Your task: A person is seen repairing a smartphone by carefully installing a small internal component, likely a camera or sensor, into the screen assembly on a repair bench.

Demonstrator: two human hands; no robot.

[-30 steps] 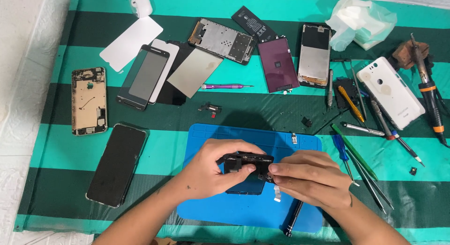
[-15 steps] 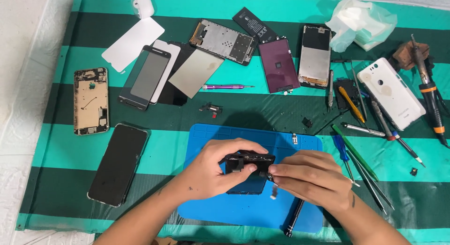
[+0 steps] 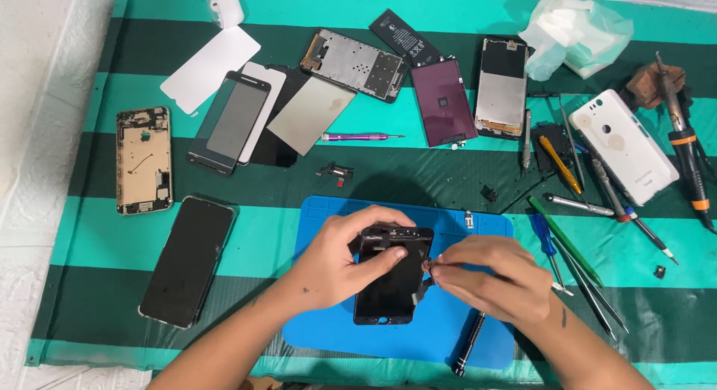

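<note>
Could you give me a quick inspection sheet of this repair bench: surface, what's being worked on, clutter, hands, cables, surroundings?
Surface: striped green cloth with a blue mat on it.
Job's things: black phone screen, held tilted over the mat.
Clutter: opened phones, loose panels, a purple screwdriver, a white back cover, tools at right.
Fingers: left hand grips the screen's top; right hand pinches a small part at its edge.
Cables: nothing seen.
Surroundings: white wall at left.

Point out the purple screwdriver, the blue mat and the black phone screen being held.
purple screwdriver (image 3: pixel 357 137), head view, middle of its shaft.
blue mat (image 3: pixel 489 338), head view, bare right part.
black phone screen (image 3: pixel 388 289), head view, lower glass.
</note>
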